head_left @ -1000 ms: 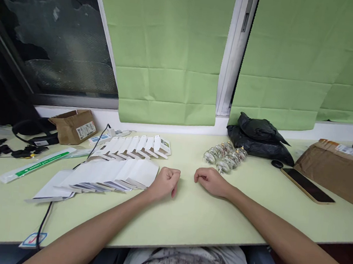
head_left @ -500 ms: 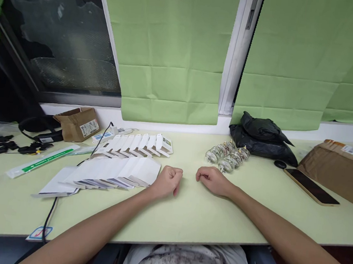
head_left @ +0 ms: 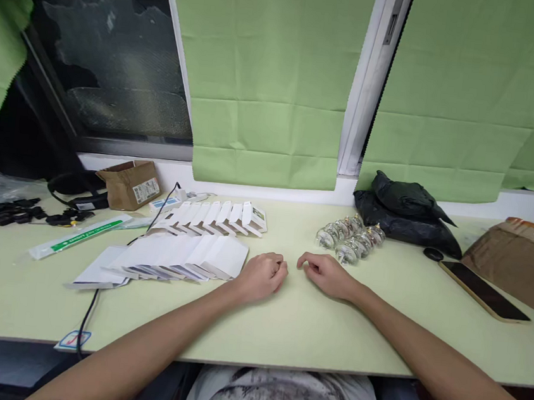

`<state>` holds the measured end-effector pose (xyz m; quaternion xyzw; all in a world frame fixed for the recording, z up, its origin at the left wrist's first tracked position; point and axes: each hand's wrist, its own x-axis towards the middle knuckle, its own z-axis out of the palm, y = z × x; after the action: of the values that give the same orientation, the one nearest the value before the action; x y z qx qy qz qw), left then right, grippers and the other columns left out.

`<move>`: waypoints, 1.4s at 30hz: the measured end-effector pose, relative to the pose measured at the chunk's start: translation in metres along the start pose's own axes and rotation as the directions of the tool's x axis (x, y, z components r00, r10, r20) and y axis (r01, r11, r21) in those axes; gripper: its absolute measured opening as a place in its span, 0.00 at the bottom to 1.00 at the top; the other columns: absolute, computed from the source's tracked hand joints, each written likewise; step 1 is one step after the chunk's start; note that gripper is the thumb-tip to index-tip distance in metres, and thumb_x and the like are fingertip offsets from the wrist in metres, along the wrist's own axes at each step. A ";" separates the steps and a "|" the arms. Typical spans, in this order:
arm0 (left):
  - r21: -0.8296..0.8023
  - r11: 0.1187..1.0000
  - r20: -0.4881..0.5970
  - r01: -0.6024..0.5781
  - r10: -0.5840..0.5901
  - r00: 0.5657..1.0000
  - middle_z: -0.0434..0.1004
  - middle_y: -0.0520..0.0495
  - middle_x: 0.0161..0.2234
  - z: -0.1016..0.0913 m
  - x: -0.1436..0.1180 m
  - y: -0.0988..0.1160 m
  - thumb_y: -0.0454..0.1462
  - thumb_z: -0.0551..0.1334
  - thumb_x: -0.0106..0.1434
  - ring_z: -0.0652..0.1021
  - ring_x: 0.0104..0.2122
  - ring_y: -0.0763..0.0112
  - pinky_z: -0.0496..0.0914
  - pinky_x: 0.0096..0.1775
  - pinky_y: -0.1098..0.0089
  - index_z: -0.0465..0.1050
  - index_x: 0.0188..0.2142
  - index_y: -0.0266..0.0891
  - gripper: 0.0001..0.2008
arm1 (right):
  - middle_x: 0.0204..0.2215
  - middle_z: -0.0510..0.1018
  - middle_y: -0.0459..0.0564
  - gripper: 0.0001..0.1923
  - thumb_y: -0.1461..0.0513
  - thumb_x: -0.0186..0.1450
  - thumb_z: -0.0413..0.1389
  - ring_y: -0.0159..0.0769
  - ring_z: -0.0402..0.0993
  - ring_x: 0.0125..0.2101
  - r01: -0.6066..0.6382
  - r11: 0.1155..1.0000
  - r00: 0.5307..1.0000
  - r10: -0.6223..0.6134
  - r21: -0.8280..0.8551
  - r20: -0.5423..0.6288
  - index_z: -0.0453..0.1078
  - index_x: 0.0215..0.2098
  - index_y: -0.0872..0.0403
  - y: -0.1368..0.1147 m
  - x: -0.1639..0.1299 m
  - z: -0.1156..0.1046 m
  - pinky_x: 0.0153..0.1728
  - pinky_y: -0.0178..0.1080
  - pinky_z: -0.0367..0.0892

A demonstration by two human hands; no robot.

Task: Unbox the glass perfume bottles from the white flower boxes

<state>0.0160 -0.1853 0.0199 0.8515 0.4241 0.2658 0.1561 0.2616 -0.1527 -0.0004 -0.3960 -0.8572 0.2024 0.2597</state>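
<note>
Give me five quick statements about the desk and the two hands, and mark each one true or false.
1. Both hands rest on the desk loosely closed, holding nothing: left hand, right hand. True.
2. The fanned row of flat white boxes lies to the right of the right hand. False: it lies beside the left hand.
3. The cluster of clear glass bottles sits beyond the right hand, apart from it. True.
4. The phone is standing upright against the window. False: it lies flat on the desk, screen dark.
5. The black bag sits behind the bottles, near the window ledge. True.
</note>
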 end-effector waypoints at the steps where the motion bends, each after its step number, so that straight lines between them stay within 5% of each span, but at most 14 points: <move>1: 0.022 1.000 0.006 0.008 -0.008 1.000 0.72 0.47 0.27 0.000 0.001 0.000 0.39 0.48 0.75 0.73 0.31 0.66 0.65 0.40 0.65 0.65 0.17 0.41 0.28 | 0.21 0.63 0.39 0.14 0.66 0.68 0.50 0.31 0.59 0.23 -0.004 1.000 1.000 0.004 0.004 0.004 0.76 0.45 0.49 0.000 0.000 0.000 0.27 0.34 0.53; 7: 0.079 0.997 0.004 0.006 -0.007 1.000 0.74 0.47 0.35 0.005 0.003 -0.006 0.42 0.51 0.75 0.74 0.40 0.61 0.66 0.41 0.64 0.70 0.33 0.42 0.15 | 0.21 0.64 0.39 0.14 0.64 0.69 0.50 0.31 0.59 0.23 -0.011 1.000 1.000 0.011 0.014 0.012 0.75 0.47 0.49 -0.001 0.000 -0.001 0.27 0.34 0.53; 16: 0.202 0.978 -0.013 -0.049 0.053 0.998 0.76 0.45 0.44 0.007 0.000 -0.005 0.41 0.53 0.74 0.74 0.47 0.58 0.68 0.50 0.57 0.72 0.43 0.43 0.10 | 0.22 0.66 0.39 0.13 0.64 0.70 0.50 0.32 0.60 0.23 0.016 1.000 1.000 -0.016 0.011 -0.020 0.75 0.46 0.48 -0.002 0.000 0.000 0.28 0.35 0.54; 20: 0.229 0.973 -0.003 -0.035 0.037 0.999 0.73 0.43 0.57 0.010 -0.001 -0.012 0.44 0.54 0.74 0.70 0.59 0.54 0.65 0.59 0.52 0.71 0.55 0.44 0.15 | 0.29 0.74 0.43 0.13 0.64 0.71 0.50 0.33 0.65 0.27 0.053 0.999 0.997 -0.052 0.005 -0.062 0.75 0.46 0.49 -0.002 0.001 0.000 0.31 0.36 0.59; 25: 0.216 0.975 0.104 0.047 -0.071 0.992 0.55 0.41 0.73 0.017 -0.001 -0.025 0.52 0.48 0.76 0.55 0.72 0.51 0.51 0.70 0.48 0.58 0.70 0.42 0.30 | 0.38 0.78 0.47 0.12 0.64 0.72 0.50 0.34 0.69 0.31 0.088 0.996 0.993 -0.087 -0.001 -0.082 0.75 0.46 0.50 0.000 0.002 0.001 0.34 0.37 0.62; 32: 0.215 0.975 0.176 0.059 -0.098 0.980 0.44 0.45 0.76 0.020 -0.001 -0.029 0.58 0.42 0.75 0.46 0.74 0.51 0.45 0.71 0.46 0.50 0.74 0.46 0.35 | 0.36 0.76 0.47 0.11 0.64 0.72 0.51 0.35 0.70 0.33 0.091 0.995 0.990 -0.094 -0.031 -0.106 0.74 0.45 0.49 0.002 0.002 0.000 0.35 0.38 0.63; 42: 0.348 0.937 0.122 0.005 -0.050 0.991 0.56 0.42 0.73 0.015 -0.003 -0.019 0.55 0.43 0.76 0.58 0.71 0.50 0.54 0.69 0.49 0.59 0.70 0.43 0.32 | 0.47 0.78 0.52 0.14 0.64 0.72 0.52 0.43 0.73 0.50 0.144 0.988 0.983 -0.148 -0.048 -0.107 0.73 0.54 0.49 0.007 0.003 0.001 0.53 0.47 0.69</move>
<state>0.0110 -0.1768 -0.0026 0.8750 0.4652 0.1292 0.0343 0.2631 -0.1461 -0.0040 -0.3476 -0.8722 0.1435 0.3128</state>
